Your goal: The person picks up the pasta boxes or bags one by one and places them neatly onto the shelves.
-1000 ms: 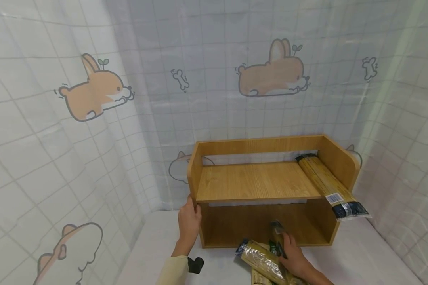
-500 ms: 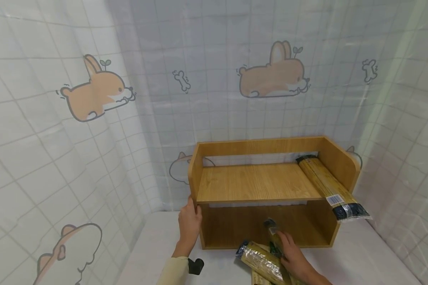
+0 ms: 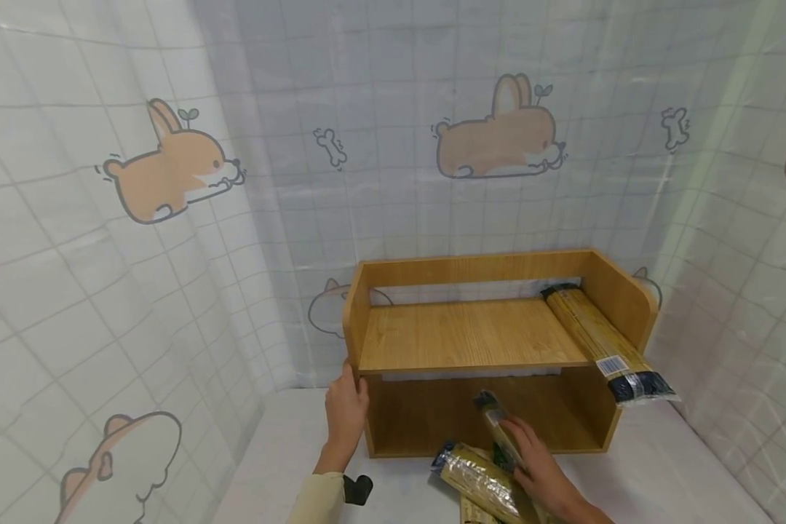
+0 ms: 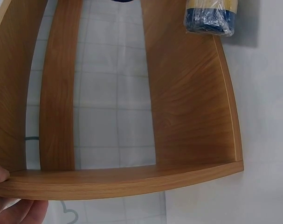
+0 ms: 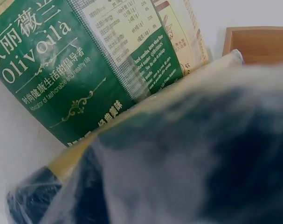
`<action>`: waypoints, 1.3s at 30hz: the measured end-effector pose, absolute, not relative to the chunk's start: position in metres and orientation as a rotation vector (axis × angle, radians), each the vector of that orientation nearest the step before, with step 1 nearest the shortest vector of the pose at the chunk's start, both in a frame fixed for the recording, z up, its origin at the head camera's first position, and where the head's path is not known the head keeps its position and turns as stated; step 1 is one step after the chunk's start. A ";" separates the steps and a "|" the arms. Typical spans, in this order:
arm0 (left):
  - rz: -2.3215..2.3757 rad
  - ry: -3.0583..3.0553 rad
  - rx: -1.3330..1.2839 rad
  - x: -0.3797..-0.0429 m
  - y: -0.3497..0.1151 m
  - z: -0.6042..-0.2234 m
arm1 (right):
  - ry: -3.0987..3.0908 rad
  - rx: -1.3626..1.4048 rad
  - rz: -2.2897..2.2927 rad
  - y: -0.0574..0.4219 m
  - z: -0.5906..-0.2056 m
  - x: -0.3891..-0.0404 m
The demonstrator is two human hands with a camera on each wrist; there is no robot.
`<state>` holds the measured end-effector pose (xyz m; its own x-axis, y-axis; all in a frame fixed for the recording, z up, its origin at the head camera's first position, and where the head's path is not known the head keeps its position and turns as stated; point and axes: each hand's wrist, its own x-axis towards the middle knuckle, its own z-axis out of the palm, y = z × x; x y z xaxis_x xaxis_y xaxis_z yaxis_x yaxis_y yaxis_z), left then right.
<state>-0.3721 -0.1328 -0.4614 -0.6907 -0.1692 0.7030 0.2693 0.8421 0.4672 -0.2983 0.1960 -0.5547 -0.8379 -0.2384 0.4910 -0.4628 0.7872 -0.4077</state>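
Observation:
My left hand [image 3: 347, 407] grips the left side panel of a two-tier wooden shelf [image 3: 458, 335]; in the left wrist view its thumb lies on the inner side and its fingers beneath. My right hand [image 3: 540, 469] holds a long pasta packet [image 3: 495, 422], slanted, its dark far end in front of the lower compartment. Below it, another yellow pasta packet [image 3: 481, 480] with a dark blue end lies across a pile on the white table. The right wrist view has a green-labelled packet [image 5: 57, 60] behind a large blurred wrapper [image 5: 178, 163] that hides the right fingers.
One more pasta packet [image 3: 592, 327] lies along the right of the upper tier, its near end jutting past the front edge. A patterned curtain [image 3: 393, 160] hangs behind and on both sides. The white table [image 3: 288, 422] extends left of the shelf.
The far end of the packet in my right hand has swung left and a little farther up across the lower compartment's opening. My left hand keeps its grip on the panel.

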 end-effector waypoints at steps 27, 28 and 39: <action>-0.721 -2.249 -0.064 -0.373 -0.134 -0.463 | -2.156 0.920 0.390 0.201 -0.538 -0.295; -0.720 -2.248 -0.064 -0.374 -0.134 -0.464 | -2.145 0.925 0.382 0.202 -0.538 -0.295; -0.728 -2.244 -0.069 -0.375 -0.134 -0.463 | -2.028 0.978 0.377 0.202 -0.536 -0.294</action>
